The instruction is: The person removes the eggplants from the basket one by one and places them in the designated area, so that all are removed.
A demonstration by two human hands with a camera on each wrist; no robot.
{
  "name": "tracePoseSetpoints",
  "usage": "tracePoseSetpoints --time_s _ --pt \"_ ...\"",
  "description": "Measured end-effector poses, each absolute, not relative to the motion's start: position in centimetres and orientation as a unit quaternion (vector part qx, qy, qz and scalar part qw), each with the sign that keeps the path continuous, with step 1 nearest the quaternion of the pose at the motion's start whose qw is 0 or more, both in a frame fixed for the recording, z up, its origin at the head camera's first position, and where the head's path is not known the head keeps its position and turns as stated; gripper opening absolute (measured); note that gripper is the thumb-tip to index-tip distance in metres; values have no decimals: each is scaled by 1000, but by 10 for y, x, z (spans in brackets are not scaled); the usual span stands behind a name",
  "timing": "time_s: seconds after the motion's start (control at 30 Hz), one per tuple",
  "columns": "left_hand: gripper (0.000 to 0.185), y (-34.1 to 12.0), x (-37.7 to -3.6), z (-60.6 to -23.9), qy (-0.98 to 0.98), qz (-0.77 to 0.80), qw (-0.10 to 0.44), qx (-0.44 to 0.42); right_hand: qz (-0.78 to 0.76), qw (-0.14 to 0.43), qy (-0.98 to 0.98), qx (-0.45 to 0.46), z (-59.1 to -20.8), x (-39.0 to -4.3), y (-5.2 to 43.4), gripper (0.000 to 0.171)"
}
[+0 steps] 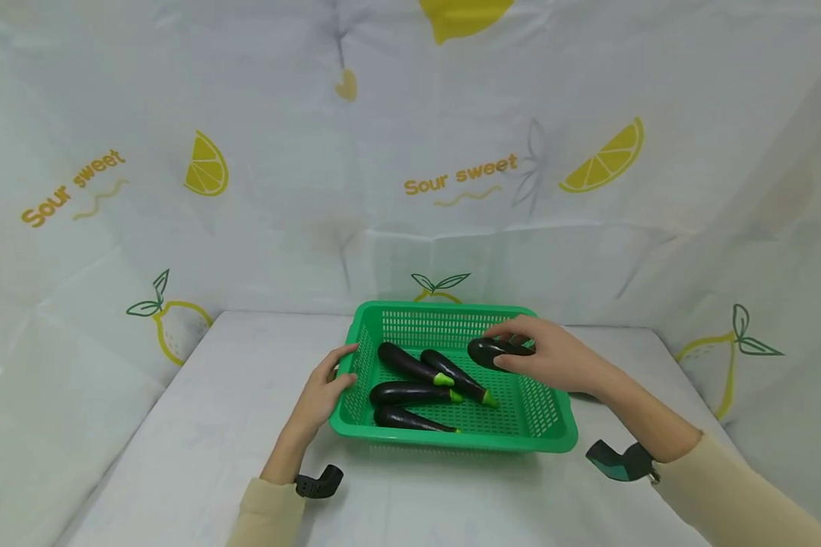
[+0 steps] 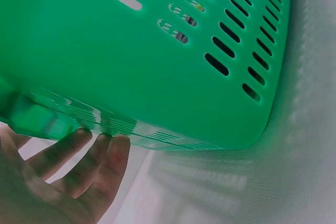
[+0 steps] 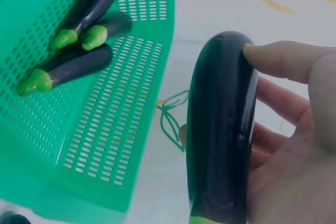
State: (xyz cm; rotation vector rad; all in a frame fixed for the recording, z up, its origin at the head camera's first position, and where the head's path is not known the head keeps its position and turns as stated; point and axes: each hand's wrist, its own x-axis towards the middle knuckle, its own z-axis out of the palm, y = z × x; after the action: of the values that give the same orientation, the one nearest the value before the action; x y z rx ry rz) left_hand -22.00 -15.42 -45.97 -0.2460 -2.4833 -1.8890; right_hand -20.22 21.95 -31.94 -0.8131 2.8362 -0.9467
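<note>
This looks like a makeshift recording booth rather than a real kitchen. A white cloth [image 1: 410, 228] printed with lemons and the words "Sour sweet" hangs as a backdrop behind and on both sides, and it also covers the table [image 1: 198, 425]. The person wears small cameras strapped to both wrists, and the only prop is a green plastic basket [image 1: 554, 433] of eggplants.

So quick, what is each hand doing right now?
Left hand: open, fingers resting on the green perforated plastic basket rim.
Right hand: holding a dark purple eggplant.

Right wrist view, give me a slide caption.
Right hand holding an eggplant beside a green basket of eggplants.
</note>
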Motion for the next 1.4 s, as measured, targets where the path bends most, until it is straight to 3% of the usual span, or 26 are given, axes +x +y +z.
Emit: tracePoseSetpoints --time_s 1.4 --pt "54 -154 -220 -460 -792 -606 5 -72 -310 -48 928 -199 -339 -176 302 37"
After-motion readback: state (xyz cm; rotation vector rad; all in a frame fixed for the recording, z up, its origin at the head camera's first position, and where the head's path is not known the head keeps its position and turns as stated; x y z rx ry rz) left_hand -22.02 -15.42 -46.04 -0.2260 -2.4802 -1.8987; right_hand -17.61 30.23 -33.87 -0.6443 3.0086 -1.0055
